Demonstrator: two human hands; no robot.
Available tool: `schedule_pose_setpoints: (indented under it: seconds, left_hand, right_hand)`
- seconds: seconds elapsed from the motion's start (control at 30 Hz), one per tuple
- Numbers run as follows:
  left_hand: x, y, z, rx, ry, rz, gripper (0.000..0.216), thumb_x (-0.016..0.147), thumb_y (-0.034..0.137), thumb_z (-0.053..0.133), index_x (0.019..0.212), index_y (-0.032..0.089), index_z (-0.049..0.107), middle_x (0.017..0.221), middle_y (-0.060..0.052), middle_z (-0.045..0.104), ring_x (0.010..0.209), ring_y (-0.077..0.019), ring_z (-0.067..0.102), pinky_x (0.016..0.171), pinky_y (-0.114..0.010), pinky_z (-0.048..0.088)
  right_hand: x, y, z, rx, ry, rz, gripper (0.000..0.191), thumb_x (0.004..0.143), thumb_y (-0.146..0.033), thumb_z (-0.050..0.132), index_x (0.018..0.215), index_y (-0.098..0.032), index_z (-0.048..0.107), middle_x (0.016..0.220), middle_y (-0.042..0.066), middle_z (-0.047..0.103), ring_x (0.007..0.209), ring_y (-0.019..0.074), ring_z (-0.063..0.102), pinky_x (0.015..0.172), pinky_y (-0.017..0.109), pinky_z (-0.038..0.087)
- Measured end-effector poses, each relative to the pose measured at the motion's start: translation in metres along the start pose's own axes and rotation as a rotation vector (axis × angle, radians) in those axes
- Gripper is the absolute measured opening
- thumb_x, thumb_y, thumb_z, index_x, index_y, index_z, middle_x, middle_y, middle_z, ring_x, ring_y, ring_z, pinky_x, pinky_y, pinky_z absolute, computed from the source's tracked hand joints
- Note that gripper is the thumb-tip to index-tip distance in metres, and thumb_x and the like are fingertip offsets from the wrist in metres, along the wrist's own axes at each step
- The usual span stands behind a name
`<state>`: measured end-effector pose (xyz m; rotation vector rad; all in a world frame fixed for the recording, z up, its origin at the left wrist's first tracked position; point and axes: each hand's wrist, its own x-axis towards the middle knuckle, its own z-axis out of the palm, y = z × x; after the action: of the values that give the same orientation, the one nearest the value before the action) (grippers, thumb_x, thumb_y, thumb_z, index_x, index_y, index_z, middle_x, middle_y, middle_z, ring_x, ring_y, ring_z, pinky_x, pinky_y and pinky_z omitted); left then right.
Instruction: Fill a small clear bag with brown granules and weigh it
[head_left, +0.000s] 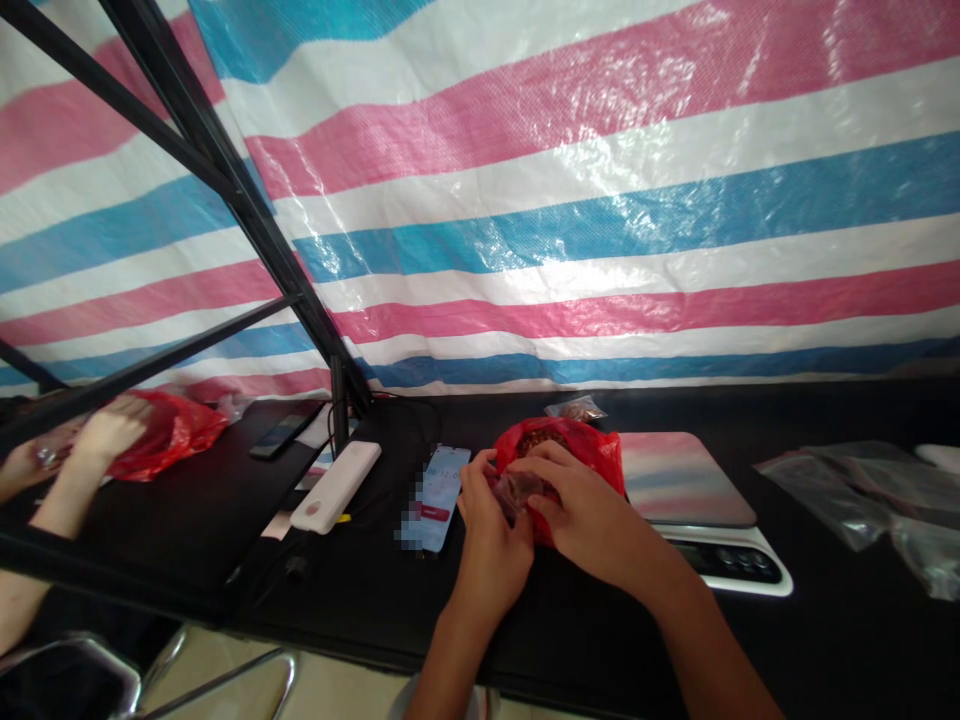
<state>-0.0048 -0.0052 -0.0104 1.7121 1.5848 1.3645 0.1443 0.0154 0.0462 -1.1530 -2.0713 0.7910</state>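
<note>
A red plastic bag stands open on the black table, with small reddish-brown grains or beans inside; their exact kind is too small to tell. Over its near side, my left hand is closed around a small clear plastic bag. My right hand reaches in from the other side, its thumb and fingers bent together at the clear bag's edge. Some of its fingertips are hidden. Right of the red bag sits a kitchen scale with a shiny metal plate.
A phone and a white power bank lie on the left. Clear zip bags are spread at right; a small filled bag lies behind. Past a black metal frame, another person's hand works at a red bag.
</note>
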Motion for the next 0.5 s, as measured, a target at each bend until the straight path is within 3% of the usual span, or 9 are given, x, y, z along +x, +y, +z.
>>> schedule_pose_setpoints:
  seconds: [0.27,0.5]
  left_hand:
    - [0.005,0.006,-0.003,-0.282,-0.051,-0.086,0.045,0.089,0.025,0.065,0.13,0.025,0.047,0.121,-0.007,0.059,0.113,-0.022,0.06,0.103,-0.04,0.047]
    - [0.004,0.015,-0.008,-0.388,0.018,-0.067,0.051,0.087,0.025,0.069,0.134,0.027,0.049,0.132,-0.007,0.062,0.125,-0.0217,0.06,0.112,-0.04,0.045]
  right_hand:
    - [0.005,-0.009,0.003,0.061,0.1,-0.12,0.052,0.085,0.002,0.047,0.123,-0.027,0.068,0.13,0.005,0.064,0.117,0.0192,0.063,0.107,0.036,0.049]
    - [0.007,-0.012,0.002,0.021,0.152,-0.229,0.05,0.089,-0.001,0.043,0.119,-0.028,0.071,0.131,0.004,0.065,0.12,0.0183,0.064,0.105,0.032,0.051]
